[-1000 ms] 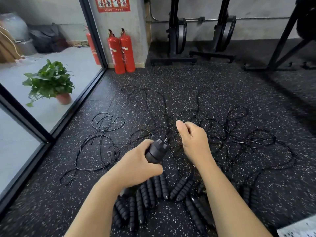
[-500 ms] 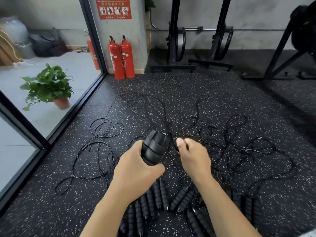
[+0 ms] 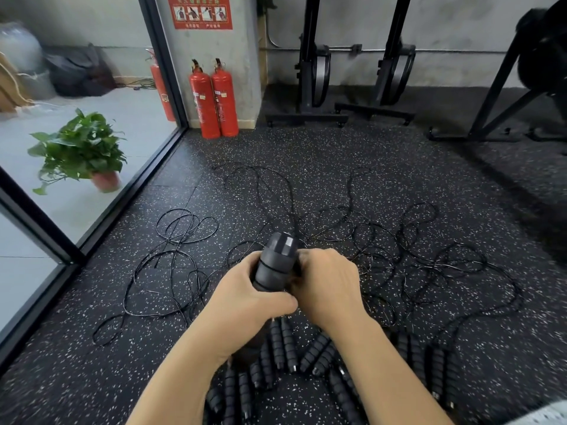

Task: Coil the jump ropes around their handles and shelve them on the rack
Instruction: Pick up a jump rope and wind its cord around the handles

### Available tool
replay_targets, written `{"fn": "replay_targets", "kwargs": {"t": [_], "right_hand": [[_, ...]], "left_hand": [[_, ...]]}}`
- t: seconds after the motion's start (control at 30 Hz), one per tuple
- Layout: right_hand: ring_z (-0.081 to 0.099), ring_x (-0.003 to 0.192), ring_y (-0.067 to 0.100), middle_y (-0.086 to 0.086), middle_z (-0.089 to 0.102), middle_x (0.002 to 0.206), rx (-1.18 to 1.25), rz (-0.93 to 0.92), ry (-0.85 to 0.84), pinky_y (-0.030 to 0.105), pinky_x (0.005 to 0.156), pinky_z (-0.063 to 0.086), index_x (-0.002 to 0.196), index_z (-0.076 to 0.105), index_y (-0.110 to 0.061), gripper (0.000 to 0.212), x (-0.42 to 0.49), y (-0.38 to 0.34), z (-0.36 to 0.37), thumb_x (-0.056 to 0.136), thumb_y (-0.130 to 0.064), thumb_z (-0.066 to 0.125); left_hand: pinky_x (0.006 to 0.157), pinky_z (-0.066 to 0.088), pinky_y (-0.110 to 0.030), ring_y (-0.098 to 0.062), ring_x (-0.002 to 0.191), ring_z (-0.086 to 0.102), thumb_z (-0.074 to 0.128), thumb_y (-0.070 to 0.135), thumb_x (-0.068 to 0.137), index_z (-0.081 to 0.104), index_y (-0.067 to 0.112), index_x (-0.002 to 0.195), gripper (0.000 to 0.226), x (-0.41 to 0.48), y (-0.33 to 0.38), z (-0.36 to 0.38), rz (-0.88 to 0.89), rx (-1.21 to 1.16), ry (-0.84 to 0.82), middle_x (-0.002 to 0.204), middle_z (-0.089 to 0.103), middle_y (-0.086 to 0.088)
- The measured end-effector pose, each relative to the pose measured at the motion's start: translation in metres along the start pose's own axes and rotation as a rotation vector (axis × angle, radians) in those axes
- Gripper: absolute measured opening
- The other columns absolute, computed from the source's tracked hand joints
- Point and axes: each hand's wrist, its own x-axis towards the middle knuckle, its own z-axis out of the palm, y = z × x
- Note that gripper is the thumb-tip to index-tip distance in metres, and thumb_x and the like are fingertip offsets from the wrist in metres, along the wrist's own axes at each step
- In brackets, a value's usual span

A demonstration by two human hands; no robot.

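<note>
The left hand (image 3: 245, 305) is gripping the held handle (image 3: 276, 262) from the left, with its fingers wrapping round the lower part and its thumb lying across the near side. The right hand (image 3: 328, 286) is closing on the same piece from the right, its fingers curling in tight against it and touching the left thumb; whether they are also pinching a cord there is hidden. The held handle is hanging above the middle of the speckled floor (image 3: 306, 154), tilting up and away from the person. It is showing as a thick black cylinder with thin dark bands crossing it and a faceted cap catching grey light at its far end. Thin black cords (image 3: 380, 237) are sprawling in loose, overlapping loops across the floor beyond and on both sides of the hands. More ribbed black handles (image 3: 283, 348) are lying in a cluster on the floor just under the wrists, most of them pointing towards the person. Two red fire extinguishers (image 3: 213, 99) are standing against the far pillar.
</note>
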Motion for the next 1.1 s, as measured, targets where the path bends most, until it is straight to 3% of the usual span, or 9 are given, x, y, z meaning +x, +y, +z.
{"fn": "replay_targets", "kwargs": {"t": [0.17,0.27,0.4,0.53,0.63,0.83,0.93,1.03,1.1], "right_hand": [[0.057,0.083,0.026,-0.001,0.061,0.081,0.088,0.059,-0.064,0.029,0.063,0.032,0.071,0.052,-0.023,0.012,-0.005,0.0,-0.001,0.082,-0.02,0.051],[0.053,0.071,0.025,-0.001,0.059,0.071,0.075,0.081,-0.02,0.029,0.057,0.03,0.061,0.049,-0.017,0.027,-0.004,0.007,0.001,0.086,-0.027,0.051],[0.053,0.055,0.02,-0.003,0.048,0.052,0.004,0.088,0.139,0.026,0.051,0.036,0.057,0.045,-0.012,0.048,-0.001,0.027,-0.001,0.096,-0.039,0.041],[0.023,0.038,0.011,-0.006,0.024,0.039,-0.075,-0.028,0.342,0.021,0.042,0.013,0.047,0.023,-0.016,0.056,-0.005,0.035,-0.007,0.093,-0.034,0.051],[0.011,0.038,0.011,-0.006,0.01,0.039,-0.045,-0.124,0.444,0.016,0.044,0.006,0.049,0.015,-0.018,0.056,-0.01,0.025,-0.01,0.085,-0.031,0.056],[0.019,0.043,0.016,-0.009,0.017,0.049,-0.07,-0.35,0.603,0.022,0.048,0.009,0.054,0.023,-0.022,0.045,-0.009,0.018,-0.016,0.085,-0.028,0.055],[0.023,0.049,0.014,-0.011,0.019,0.05,-0.011,-0.432,0.548,0.023,0.051,0.022,0.053,0.022,-0.023,0.046,-0.002,0.021,-0.012,0.085,-0.032,0.054],[0.028,0.043,0.016,-0.008,0.019,0.041,0.101,-0.408,0.305,0.022,0.052,0.023,0.045,0.017,-0.021,0.06,0.002,0.024,-0.009,0.086,-0.042,0.055],[0.031,0.04,0.013,-0.007,0.028,0.038,0.349,-0.357,0.085,0.023,0.047,0.023,0.039,0.026,-0.021,0.064,0.005,0.028,-0.01,0.087,-0.044,0.061]], "left_hand": [[0.069,0.044,-0.032,-0.01,0.06,0.055,0.075,0.017,0.051,0.067,0.022,0.085,0.036,0.001,0.001,0.003,-0.017,-0.055,0.015,0.066,0.063,0.009],[0.064,0.044,-0.031,-0.012,0.058,0.054,0.078,0.02,0.052,0.063,0.019,0.086,0.037,0.003,0.002,0.001,-0.04,0.071,0.053,0.063,0.061,0.01],[0.068,0.047,-0.034,-0.018,0.067,0.057,0.077,0.02,0.069,0.054,0.024,0.086,0.029,0.009,-0.005,-0.006,-0.039,0.416,0.248,0.071,0.061,0.009],[0.07,0.039,-0.032,-0.021,0.086,0.057,0.069,0.037,0.076,0.046,0.024,0.099,0.035,0.01,-0.006,-0.009,-0.088,0.86,0.393,0.092,0.057,0.011],[0.069,0.038,-0.032,-0.023,0.099,0.059,0.065,0.033,0.08,0.045,0.023,0.103,0.032,0.012,-0.01,-0.006,-0.059,1.011,0.425,0.106,0.056,0.006],[0.068,0.034,-0.03,-0.019,0.108,0.052,0.062,0.031,0.083,0.033,0.023,0.096,0.033,0.006,-0.011,0.011,0.095,1.314,0.343,0.11,0.056,0.007],[0.068,0.036,-0.028,-0.018,0.108,0.052,0.058,0.027,0.085,0.039,0.024,0.106,0.028,0.003,-0.011,0.024,0.225,1.425,0.187,0.112,0.055,0.008],[0.074,0.042,-0.028,-0.016,0.112,0.051,0.056,0.025,0.085,0.04,0.023,0.126,0.043,0.002,-0.008,0.026,0.331,1.469,-0.004,0.117,0.054,0.01],[0.077,0.042,-0.027,-0.013,0.115,0.051,0.055,0.028,0.086,0.041,0.025,0.128,0.044,0.0,-0.004,0.024,0.388,1.458,-0.073,0.119,0.053,0.012]]}}
